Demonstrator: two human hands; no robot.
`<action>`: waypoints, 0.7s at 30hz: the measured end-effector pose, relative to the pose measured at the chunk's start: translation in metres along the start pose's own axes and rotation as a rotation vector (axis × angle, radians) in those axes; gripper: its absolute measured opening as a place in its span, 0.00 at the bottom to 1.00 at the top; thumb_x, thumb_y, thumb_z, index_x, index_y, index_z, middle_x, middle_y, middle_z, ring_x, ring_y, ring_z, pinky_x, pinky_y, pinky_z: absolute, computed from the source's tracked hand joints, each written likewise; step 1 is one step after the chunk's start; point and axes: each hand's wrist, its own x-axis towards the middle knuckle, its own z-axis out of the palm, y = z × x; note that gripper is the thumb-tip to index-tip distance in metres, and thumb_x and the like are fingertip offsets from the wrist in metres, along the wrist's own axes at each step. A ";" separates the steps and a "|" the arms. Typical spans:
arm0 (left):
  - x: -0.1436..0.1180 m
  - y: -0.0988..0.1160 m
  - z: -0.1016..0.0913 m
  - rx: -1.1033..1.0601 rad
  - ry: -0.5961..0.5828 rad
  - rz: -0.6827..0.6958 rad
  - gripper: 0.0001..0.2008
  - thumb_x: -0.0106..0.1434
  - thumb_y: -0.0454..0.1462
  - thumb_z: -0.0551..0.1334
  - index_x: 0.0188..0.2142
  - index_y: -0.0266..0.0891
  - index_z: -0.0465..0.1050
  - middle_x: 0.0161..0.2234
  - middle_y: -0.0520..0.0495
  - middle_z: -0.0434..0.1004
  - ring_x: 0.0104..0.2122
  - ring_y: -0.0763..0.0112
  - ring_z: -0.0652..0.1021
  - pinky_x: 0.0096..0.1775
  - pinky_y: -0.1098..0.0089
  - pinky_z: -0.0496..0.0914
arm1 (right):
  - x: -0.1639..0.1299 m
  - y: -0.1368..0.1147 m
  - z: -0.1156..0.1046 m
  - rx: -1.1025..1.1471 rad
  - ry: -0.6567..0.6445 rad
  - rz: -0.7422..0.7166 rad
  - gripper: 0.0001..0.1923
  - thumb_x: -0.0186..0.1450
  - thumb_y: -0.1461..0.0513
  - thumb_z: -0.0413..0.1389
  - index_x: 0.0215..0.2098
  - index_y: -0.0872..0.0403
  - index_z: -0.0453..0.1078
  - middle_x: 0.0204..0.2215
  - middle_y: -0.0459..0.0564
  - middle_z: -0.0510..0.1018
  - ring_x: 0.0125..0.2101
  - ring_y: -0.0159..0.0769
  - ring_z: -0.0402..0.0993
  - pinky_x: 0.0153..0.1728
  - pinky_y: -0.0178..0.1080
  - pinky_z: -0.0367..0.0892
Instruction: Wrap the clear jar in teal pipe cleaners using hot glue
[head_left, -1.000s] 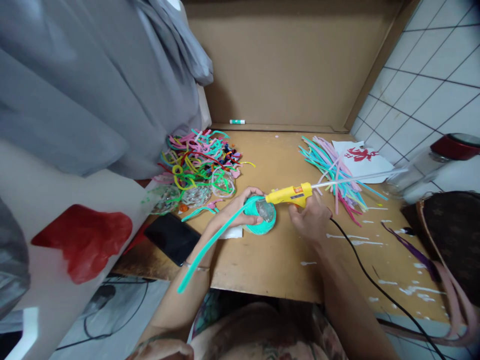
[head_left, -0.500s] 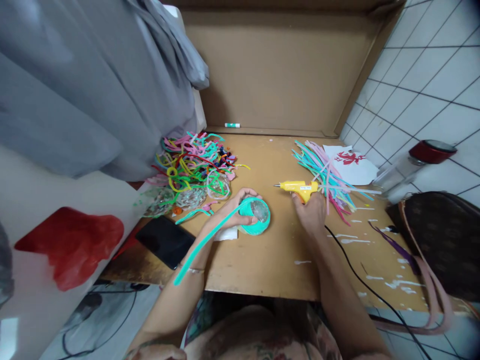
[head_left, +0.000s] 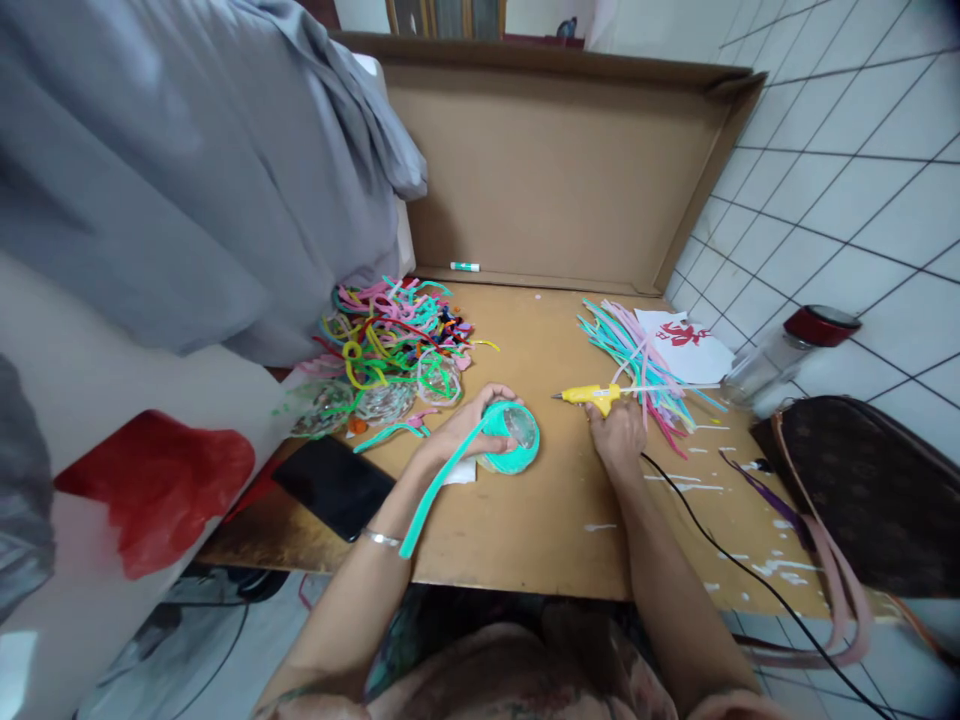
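My left hand [head_left: 480, 425] is wrapped round a round piece [head_left: 517, 458] covered in coiled turquoise pipe cleaner. Its clear, shiny centre faces up, with my thumb at the inner edge. From the coil, a loose turquoise strip [head_left: 439, 495] hangs across my left wrist. In my right hand [head_left: 619, 435] is a yellow hot glue gun [head_left: 589, 394], its metal nozzle pointing left towards the coil but apart from it. A long translucent glue stick [head_left: 675, 387] sticks out of its back. Whether my finger presses the trigger is hidden.
Tangled coloured pipe cleaners [head_left: 390, 335] lie at the back left, near a black phone [head_left: 334, 487]. Straight pipe cleaners [head_left: 637, 360] are bunched at the right, before a red-lidded bottle [head_left: 787, 355]. A brown handbag [head_left: 847, 490] and the gun's black cord [head_left: 705, 545] occupy the right side.
The view has tilted up, showing more beyond the cardboard. The loose turquoise strip has swung right, closer to the coil. My right hand has turned the glue gun flatter; both hands keep their holds.
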 end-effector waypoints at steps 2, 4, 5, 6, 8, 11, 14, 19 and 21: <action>0.000 0.000 -0.001 0.007 0.002 0.002 0.32 0.48 0.40 0.72 0.50 0.41 0.60 0.56 0.41 0.69 0.49 0.60 0.74 0.47 0.65 0.69 | 0.000 0.001 0.002 -0.016 0.009 0.013 0.25 0.69 0.52 0.48 0.49 0.66 0.71 0.49 0.69 0.73 0.50 0.52 0.70 0.45 0.44 0.63; 0.001 -0.001 -0.001 0.018 -0.009 0.010 0.32 0.48 0.39 0.71 0.50 0.41 0.61 0.55 0.42 0.70 0.50 0.61 0.74 0.48 0.65 0.69 | -0.001 0.001 0.004 -0.040 0.023 0.009 0.25 0.69 0.52 0.48 0.47 0.67 0.72 0.48 0.69 0.73 0.49 0.53 0.70 0.43 0.44 0.63; 0.001 -0.002 -0.001 0.021 -0.011 0.013 0.31 0.48 0.39 0.71 0.50 0.41 0.61 0.55 0.42 0.70 0.50 0.61 0.74 0.48 0.64 0.69 | -0.002 0.001 0.005 -0.054 0.033 0.007 0.25 0.69 0.52 0.48 0.46 0.67 0.73 0.48 0.70 0.73 0.48 0.53 0.71 0.43 0.44 0.63; 0.001 -0.002 -0.002 0.022 -0.013 0.014 0.31 0.48 0.38 0.71 0.50 0.41 0.61 0.55 0.42 0.70 0.50 0.61 0.74 0.48 0.64 0.69 | -0.002 0.002 0.005 -0.067 0.047 0.004 0.25 0.69 0.52 0.48 0.45 0.67 0.73 0.46 0.70 0.74 0.47 0.53 0.71 0.42 0.44 0.63; 0.001 -0.001 -0.001 0.013 -0.017 0.010 0.31 0.48 0.37 0.70 0.50 0.41 0.61 0.55 0.42 0.70 0.49 0.61 0.74 0.49 0.64 0.69 | -0.004 0.003 0.006 -0.098 0.093 -0.007 0.25 0.68 0.51 0.49 0.44 0.67 0.73 0.44 0.69 0.74 0.44 0.53 0.71 0.40 0.45 0.62; 0.000 0.005 0.000 -0.006 -0.010 0.005 0.32 0.47 0.37 0.70 0.50 0.41 0.61 0.55 0.42 0.70 0.50 0.61 0.74 0.49 0.63 0.69 | -0.007 0.003 0.004 -0.122 0.216 -0.062 0.23 0.67 0.52 0.50 0.45 0.66 0.71 0.42 0.68 0.74 0.43 0.53 0.70 0.39 0.45 0.59; 0.000 0.007 0.001 -0.019 -0.004 -0.004 0.32 0.47 0.38 0.71 0.50 0.41 0.61 0.54 0.43 0.71 0.50 0.60 0.74 0.49 0.63 0.69 | -0.016 -0.001 -0.001 0.018 0.347 -0.221 0.15 0.69 0.57 0.47 0.40 0.59 0.71 0.38 0.60 0.75 0.40 0.47 0.69 0.39 0.44 0.58; 0.004 -0.005 0.002 -0.006 0.020 0.039 0.32 0.46 0.39 0.72 0.49 0.41 0.62 0.51 0.44 0.71 0.49 0.60 0.74 0.50 0.61 0.69 | -0.057 -0.025 -0.025 0.419 0.440 -0.626 0.14 0.72 0.59 0.45 0.33 0.52 0.68 0.31 0.49 0.76 0.34 0.37 0.69 0.38 0.41 0.58; 0.006 -0.011 0.001 0.010 0.011 0.076 0.32 0.47 0.39 0.72 0.50 0.42 0.61 0.51 0.45 0.71 0.49 0.61 0.74 0.51 0.61 0.69 | -0.078 -0.040 -0.040 0.481 0.428 -0.755 0.11 0.72 0.62 0.44 0.40 0.51 0.69 0.33 0.49 0.76 0.35 0.37 0.70 0.38 0.41 0.58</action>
